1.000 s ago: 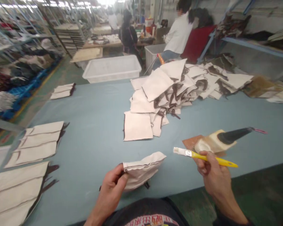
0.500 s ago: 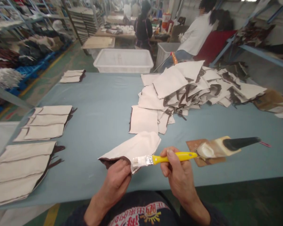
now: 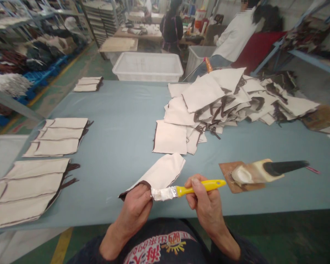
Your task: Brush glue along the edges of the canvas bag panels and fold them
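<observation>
My left hand (image 3: 136, 209) is closed on the dark-edged near end of a cream fabric piece (image 3: 161, 169), which curves up and away from me. Between my right hand's (image 3: 205, 200) thumb and fingers is a paintbrush (image 3: 183, 190) with a yellow handle, pointing left. White paste coats its bristles, which meet the fabric's edge beside my left fingertips. Right of the hands, a container of white paste (image 3: 241, 175) lies on a brown board (image 3: 236, 187), with a black handle (image 3: 286, 168) stretching to the right.
A heap of cream fabric pieces (image 3: 203, 91) covers the table's (image 3: 112, 121) far right. Overlapping fabric pieces lie in rows (image 3: 35, 187) along the left side. Beyond the far edge stands a white plastic bin (image 3: 148, 66). Two people (image 3: 172, 27) are in the background.
The brush has shifted slightly left and down, its bristles now against the fabric edge at my left fingers. The fabric looks more narrowly curled. The whole view has shifted a little.
</observation>
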`<state>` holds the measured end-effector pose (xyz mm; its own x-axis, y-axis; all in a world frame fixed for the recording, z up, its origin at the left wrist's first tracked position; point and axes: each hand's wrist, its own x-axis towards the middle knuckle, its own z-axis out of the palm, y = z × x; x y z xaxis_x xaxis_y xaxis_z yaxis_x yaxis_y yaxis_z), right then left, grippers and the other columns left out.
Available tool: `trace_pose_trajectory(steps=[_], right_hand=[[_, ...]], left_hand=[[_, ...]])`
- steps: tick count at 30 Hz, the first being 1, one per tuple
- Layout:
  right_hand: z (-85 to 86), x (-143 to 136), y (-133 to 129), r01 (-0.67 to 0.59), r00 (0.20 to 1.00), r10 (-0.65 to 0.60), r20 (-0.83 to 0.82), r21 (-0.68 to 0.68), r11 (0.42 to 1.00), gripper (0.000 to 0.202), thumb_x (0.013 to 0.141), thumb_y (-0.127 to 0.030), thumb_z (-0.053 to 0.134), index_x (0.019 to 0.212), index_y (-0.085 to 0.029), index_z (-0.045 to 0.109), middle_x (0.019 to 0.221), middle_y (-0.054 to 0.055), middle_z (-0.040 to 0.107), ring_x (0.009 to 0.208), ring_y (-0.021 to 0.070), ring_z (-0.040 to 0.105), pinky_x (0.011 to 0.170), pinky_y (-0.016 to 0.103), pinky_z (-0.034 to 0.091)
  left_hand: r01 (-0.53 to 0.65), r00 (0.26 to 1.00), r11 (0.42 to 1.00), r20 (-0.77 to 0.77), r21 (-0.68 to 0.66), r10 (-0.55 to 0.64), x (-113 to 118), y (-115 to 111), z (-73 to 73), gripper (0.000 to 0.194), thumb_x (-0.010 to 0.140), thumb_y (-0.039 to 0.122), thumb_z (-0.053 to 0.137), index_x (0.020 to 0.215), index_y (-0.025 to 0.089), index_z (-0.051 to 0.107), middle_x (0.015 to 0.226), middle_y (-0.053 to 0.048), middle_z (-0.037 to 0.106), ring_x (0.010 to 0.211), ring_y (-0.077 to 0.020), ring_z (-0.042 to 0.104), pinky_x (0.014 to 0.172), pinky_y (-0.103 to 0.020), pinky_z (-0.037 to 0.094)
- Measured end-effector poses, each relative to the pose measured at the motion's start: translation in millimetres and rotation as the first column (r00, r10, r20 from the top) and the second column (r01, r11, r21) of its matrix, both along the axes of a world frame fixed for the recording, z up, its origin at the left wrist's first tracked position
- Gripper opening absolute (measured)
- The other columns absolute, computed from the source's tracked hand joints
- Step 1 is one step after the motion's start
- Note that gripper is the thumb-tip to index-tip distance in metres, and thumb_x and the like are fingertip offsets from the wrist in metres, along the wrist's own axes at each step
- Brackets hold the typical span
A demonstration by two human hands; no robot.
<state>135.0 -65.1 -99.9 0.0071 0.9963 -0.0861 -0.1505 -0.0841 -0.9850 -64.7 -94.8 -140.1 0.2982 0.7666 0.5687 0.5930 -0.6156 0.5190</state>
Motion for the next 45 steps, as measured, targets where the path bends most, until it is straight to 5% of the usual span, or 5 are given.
trace_pose_trajectory(steps=[8,13,32,38,45], right_hand=[[-4.2,3,-12,-0.038,0.999,0.038,0.006,0.030,0.999,0.049,0.092,-0.064,0.060,0.073,-0.019,0.060,0.040,-0.007,0.043,0.034,0.0079,0.035,0.037,0.019,0.027],[-1.4,6,-12,0.088,0.995,-0.091,0.037,0.088,0.992,0.046,0.093,-0.061,0.061,0.074,-0.019,0.061,0.040,-0.007,0.043,0.035,0.0080,0.036,0.038,0.019,0.028],[0.1,4,-1,-0.042,0.998,0.041,0.036,0.021,0.999,0.050,0.092,-0.066,0.058,0.073,-0.020,0.058,0.041,-0.008,0.039,0.035,0.0077,0.033,0.037,0.020,0.024],[-3.6,1,19,0.110,0.993,-0.109,-0.037,0.029,0.994,0.049,0.089,-0.067,0.061,0.075,-0.020,0.058,0.040,-0.009,0.037,0.037,0.0078,0.031,0.038,0.020,0.025],[-9.6,-10,40,0.059,0.991,-0.057,-0.119,0.016,0.998,0.044,0.092,-0.062,0.060,0.079,-0.020,0.059,0.041,-0.010,0.038,0.038,0.0078,0.031,0.040,0.020,0.026]], left_hand=[[-0.045,0.999,0.999,0.030,0.018,0.045,3,-1,-0.8,0.026,0.092,-0.001,0.045,0.086,0.020,0.058,0.070,-0.002,0.058,0.066,-0.0167,0.052,0.059,-0.027,0.039],[-0.048,0.999,0.999,0.026,0.005,0.047,4,-1,-0.5,0.027,0.092,-0.001,0.045,0.086,0.020,0.059,0.069,-0.002,0.059,0.065,-0.0164,0.055,0.058,-0.027,0.038],[-0.026,0.997,0.999,0.070,-0.038,0.029,7,7,-6.4,0.025,0.094,0.004,0.045,0.080,0.020,0.059,0.067,-0.001,0.060,0.063,-0.0154,0.057,0.058,-0.026,0.043],[-0.081,0.985,0.975,0.132,-0.209,0.110,9,11,-2.8,0.024,0.095,0.009,0.047,0.083,0.019,0.065,0.066,0.001,0.063,0.057,-0.0122,0.057,0.057,-0.022,0.044],[-0.101,0.936,0.862,0.245,-0.496,0.251,9,17,7.9,0.026,0.091,0.020,0.050,0.089,0.017,0.076,0.070,-0.001,0.071,0.061,-0.0151,0.063,0.060,-0.024,0.048]])
